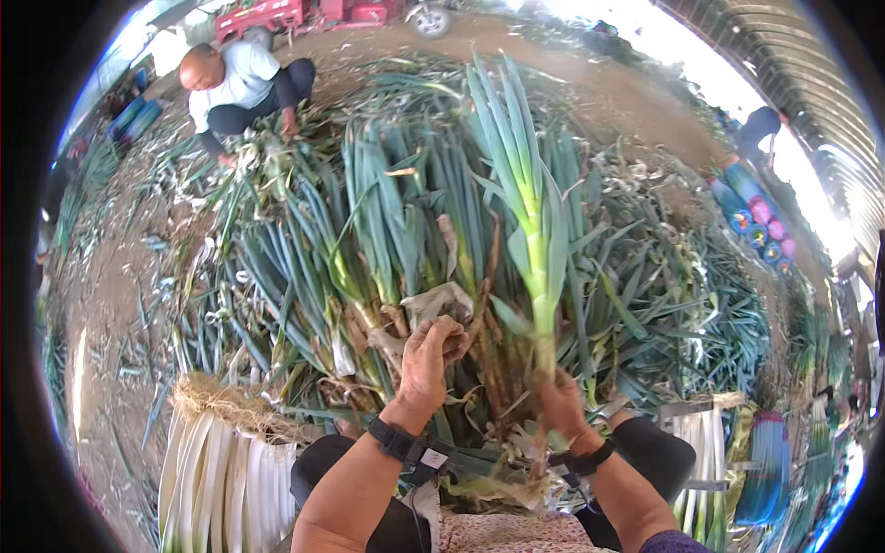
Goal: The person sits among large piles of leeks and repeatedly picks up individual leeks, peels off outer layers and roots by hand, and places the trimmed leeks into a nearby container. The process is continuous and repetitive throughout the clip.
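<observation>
On the dirt floor in front of the seated person, a big heap of leeks [406, 221] is lying with green leaves fanning away and pale, soil-stained stalks pointing toward the knees. In the head view, the right hand [560, 403] is closing tightly around the lower stalk of a single leek [535, 212], which is standing nearly upright above the heap, its blue-green leaves spreading toward the top of the picture; the hand and the stalk base are blurring slightly. The left hand [430, 361] is reaching forward just beside that leek, its fingers [452, 339] pinching a strip of dry, papery outer skin [441, 300] that is curling up from the heap. Both wrists are wearing dark straps. To the person's left, a bundle of peeled white leeks [217, 470] is lying close by, its root ends forming a straw-coloured tuft. To the right, more white stalks [705, 442] are standing near the knee, beside a green bundle. At the far side of the heap, another person in a white shirt [235, 83] is crouching and handling leeks. A red vehicle [304, 14] is standing behind that person, and a second figure is bending over at the upper right near some coloured sacks [756, 217].
</observation>
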Demonstrator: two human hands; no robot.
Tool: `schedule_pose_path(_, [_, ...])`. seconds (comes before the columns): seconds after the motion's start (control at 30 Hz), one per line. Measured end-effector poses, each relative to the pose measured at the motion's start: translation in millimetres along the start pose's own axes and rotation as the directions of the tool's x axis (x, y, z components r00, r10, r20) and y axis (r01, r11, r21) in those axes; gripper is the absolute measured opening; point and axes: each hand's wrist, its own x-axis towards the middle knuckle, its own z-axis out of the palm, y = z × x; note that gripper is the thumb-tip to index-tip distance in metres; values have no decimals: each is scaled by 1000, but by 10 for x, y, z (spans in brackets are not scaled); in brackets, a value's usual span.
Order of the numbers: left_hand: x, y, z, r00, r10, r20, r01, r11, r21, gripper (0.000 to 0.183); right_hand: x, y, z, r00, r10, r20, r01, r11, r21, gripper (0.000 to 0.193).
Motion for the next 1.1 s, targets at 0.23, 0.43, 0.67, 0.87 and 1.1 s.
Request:
schedule_pose_path(0.23, [-88, 100, 311, 967, 36, 251, -10, 995, -104, 51, -746, 650, 396, 956, -5, 294, 13, 1000, -26, 35])
schedule_pose_path(0.43, [-217, 254, 253, 963, 95, 251, -51, 983, -179, 40, -305, -30, 798, 919, -304, 251, 344, 930, -132, 41])
schedule_pose_path(0.67, [-204, 222, 151, 970, 234, 72, -222, 964, -147, 33, -286, -373, 1092, 887, -402, 228, 463, 764, -449, 31])
schedule_pose_path(0.87, [-170, 533, 17, 979, 174, -110, -193, 961, -200, 19, -604, 542, 655, 992, 107, -69, -125, 919, -373, 22])
schedule_pose_path(1.1, [-220, 651, -153, 909, -19, 416, 220, 870, -442, 31, -573, 201, 571, 982, 102, 156, -97, 994, -42, 45])
